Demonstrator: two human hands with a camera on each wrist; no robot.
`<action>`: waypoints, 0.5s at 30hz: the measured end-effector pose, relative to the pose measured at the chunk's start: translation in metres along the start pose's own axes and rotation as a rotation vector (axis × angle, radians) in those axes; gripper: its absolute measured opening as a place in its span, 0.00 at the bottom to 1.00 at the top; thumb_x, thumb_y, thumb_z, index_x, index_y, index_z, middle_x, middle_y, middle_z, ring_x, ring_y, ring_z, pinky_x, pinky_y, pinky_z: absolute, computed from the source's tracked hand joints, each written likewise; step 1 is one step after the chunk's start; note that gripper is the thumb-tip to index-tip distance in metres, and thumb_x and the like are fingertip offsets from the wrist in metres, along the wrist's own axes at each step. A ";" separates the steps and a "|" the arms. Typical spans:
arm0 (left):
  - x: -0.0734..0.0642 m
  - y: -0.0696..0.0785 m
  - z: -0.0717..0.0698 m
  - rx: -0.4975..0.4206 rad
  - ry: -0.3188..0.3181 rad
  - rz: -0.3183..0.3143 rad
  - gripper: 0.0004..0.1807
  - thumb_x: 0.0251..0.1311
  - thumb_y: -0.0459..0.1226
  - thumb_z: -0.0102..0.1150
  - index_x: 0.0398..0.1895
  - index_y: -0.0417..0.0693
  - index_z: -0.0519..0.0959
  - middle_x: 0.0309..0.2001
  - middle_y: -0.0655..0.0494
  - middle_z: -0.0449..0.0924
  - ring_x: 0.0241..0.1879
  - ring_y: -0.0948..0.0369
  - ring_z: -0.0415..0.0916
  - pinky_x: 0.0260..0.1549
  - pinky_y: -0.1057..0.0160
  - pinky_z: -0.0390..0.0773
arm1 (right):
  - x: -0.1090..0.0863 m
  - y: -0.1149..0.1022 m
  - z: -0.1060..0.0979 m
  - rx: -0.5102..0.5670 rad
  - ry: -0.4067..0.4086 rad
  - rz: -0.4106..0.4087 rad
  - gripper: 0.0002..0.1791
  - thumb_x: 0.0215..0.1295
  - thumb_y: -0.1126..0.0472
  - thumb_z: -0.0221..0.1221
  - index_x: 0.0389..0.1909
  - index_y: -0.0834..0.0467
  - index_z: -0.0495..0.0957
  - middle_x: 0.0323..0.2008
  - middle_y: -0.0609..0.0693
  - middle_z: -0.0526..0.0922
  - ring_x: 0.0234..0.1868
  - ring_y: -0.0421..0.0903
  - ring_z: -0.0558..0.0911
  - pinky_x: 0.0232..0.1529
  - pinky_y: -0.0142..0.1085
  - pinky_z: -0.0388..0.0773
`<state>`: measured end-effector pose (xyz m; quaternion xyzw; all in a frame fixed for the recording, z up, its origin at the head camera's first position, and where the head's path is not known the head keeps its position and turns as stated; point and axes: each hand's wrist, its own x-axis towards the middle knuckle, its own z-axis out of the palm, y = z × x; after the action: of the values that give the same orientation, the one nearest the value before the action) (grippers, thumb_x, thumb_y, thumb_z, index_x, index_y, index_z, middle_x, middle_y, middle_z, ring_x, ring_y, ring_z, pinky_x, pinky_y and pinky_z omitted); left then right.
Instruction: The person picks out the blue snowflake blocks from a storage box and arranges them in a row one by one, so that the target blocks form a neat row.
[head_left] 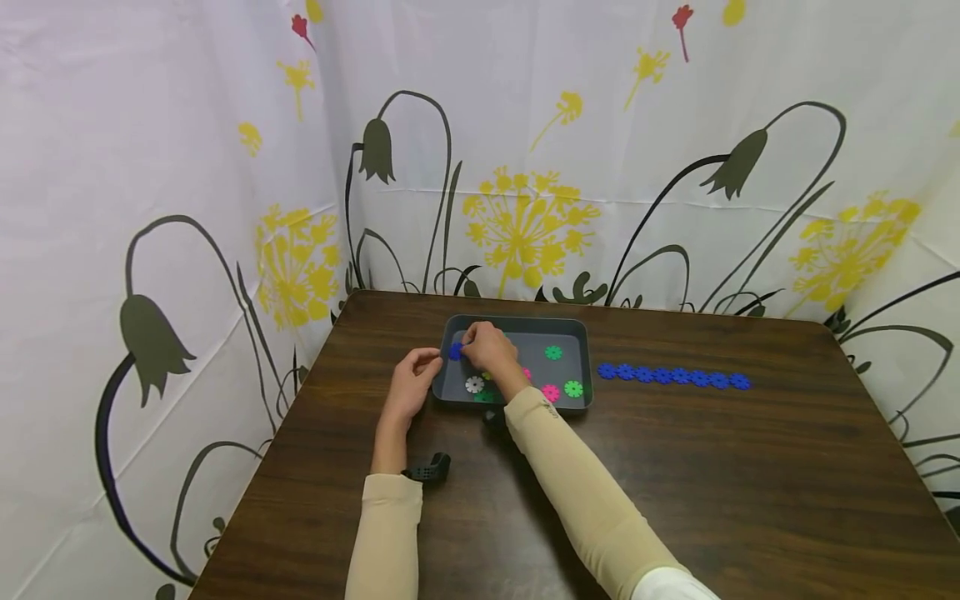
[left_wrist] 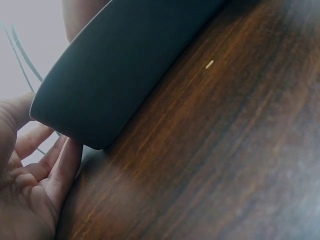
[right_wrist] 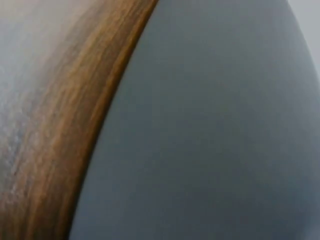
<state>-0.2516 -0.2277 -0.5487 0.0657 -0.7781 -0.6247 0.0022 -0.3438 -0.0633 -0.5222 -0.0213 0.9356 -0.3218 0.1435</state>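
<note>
My right hand (head_left: 491,348) reaches into the grey tray (head_left: 577,333), fingertips bent down and pinching a blue notched plastic disc (head_left: 456,351) near its left end. Against the tray's left end is my left hand (head_left: 411,383), thumb and fingers holding its edge; in the left wrist view the fingers (left_wrist: 62,170) pass partly behind the tray's corner. Also in the tray lie a white disc (head_left: 474,384), pink disc (head_left: 551,392), light green disc (head_left: 573,389) and green disc (head_left: 553,353). Others are partly hidden under my right hand. The right wrist view shows the tray's outer wall (right_wrist: 200,125), without the hand.
A row of several blue notched discs (head_left: 662,376) lies end to end on the brown wooden table (head_left: 787,467), right of the tray. A flower-printed curtain (head_left: 510,100) hangs behind the table. Dark wrist-worn cameras (head_left: 431,468) sit low near the tabletop.
</note>
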 end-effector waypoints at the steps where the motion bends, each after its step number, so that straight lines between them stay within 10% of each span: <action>1: 0.000 0.001 0.000 -0.001 -0.001 0.002 0.23 0.81 0.42 0.58 0.71 0.41 0.76 0.70 0.38 0.76 0.69 0.45 0.74 0.70 0.43 0.71 | 0.006 0.004 0.003 0.008 -0.006 -0.009 0.05 0.74 0.52 0.65 0.37 0.45 0.83 0.37 0.44 0.86 0.38 0.47 0.81 0.45 0.49 0.77; 15: 0.001 0.001 0.001 0.045 0.020 -0.015 0.21 0.81 0.42 0.57 0.70 0.43 0.77 0.69 0.40 0.77 0.68 0.45 0.75 0.69 0.43 0.74 | -0.025 0.013 -0.025 0.204 -0.040 -0.145 0.07 0.71 0.60 0.64 0.33 0.54 0.88 0.36 0.49 0.88 0.33 0.46 0.79 0.37 0.39 0.76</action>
<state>-0.2525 -0.2267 -0.5478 0.0775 -0.7913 -0.6065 0.0037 -0.3261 -0.0349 -0.5044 -0.0808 0.8910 -0.4243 0.1396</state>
